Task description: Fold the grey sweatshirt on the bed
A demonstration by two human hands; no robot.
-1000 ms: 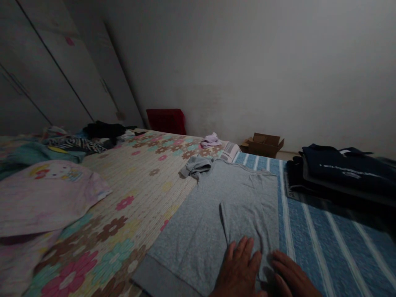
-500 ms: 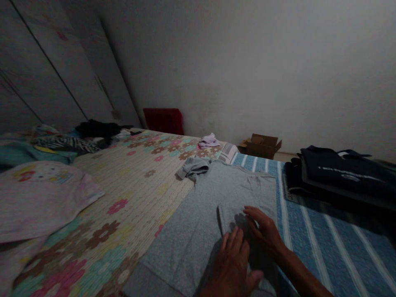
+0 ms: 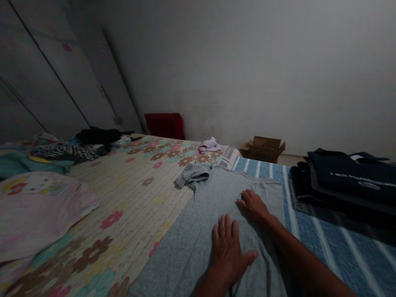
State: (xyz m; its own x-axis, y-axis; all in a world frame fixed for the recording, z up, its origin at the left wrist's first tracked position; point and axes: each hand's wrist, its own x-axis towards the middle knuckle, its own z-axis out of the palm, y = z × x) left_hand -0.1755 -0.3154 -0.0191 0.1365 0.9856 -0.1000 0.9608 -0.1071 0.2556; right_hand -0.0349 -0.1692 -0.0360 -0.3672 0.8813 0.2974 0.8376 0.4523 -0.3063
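Observation:
A grey T-shirt (image 3: 185,239) lies spread on the bed, its neckline toward the wall and one sleeve (image 3: 194,175) bunched at the far left. My left hand (image 3: 228,249) rests flat on the body of the shirt, fingers spread and thumb out to the right. Farther up, near the chest, my right hand (image 3: 253,205) lies palm down with its fingers stretched over the cloth. Neither hand grips anything. Small wrinkles run beside my right forearm, which hides part of the shirt's right side.
Folded dark clothes (image 3: 349,177) are stacked on the blue striped cover (image 3: 328,243) at right. A pink printed garment (image 3: 46,214) and a heap of clothes (image 3: 71,150) lie at left. Beyond the bed are a cardboard box (image 3: 265,149) and a red object (image 3: 165,126).
Both hands have moved up the shirt toward its neckline. The raised fold by my fingers has been smoothed down, and my left fingers are spread wider.

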